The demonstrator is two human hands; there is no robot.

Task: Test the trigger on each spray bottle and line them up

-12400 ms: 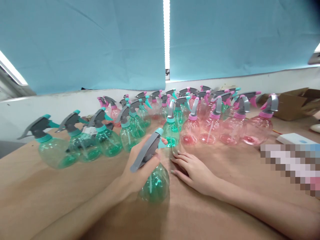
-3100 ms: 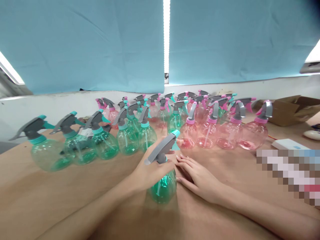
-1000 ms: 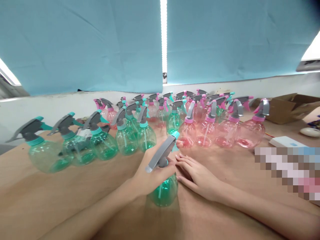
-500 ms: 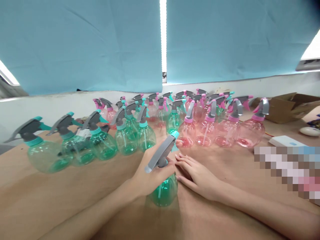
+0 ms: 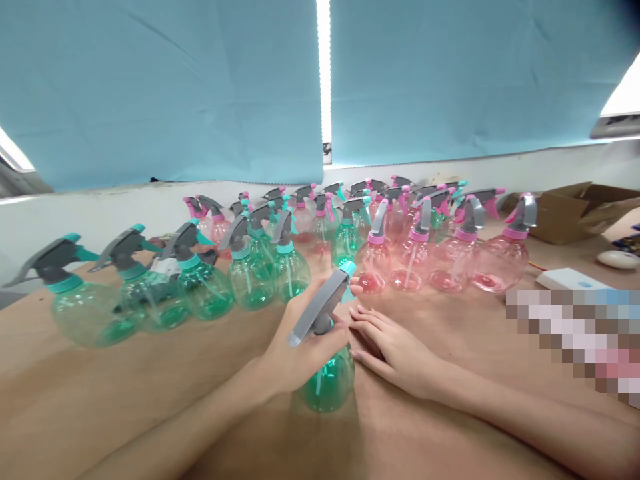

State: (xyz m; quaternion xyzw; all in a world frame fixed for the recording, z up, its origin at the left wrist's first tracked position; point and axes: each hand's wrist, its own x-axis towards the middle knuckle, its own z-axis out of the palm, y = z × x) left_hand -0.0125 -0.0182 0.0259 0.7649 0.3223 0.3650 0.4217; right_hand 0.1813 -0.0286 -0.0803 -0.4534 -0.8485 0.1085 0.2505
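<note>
My left hand is wrapped round the neck of a green spray bottle with a grey trigger and teal nozzle; the bottle stands on the brown table in front of me. My right hand lies flat beside it, fingers stretched out and touching the table by the bottle's right side. It holds nothing.
Behind stand several green spray bottles on the left and several pink ones on the right. A cardboard box and a white box sit at the far right. A blue curtain hangs at the back.
Since 12 s ago one more green bottle stands in the row and my left hand holds another one. Over the last second nothing has visibly moved.
</note>
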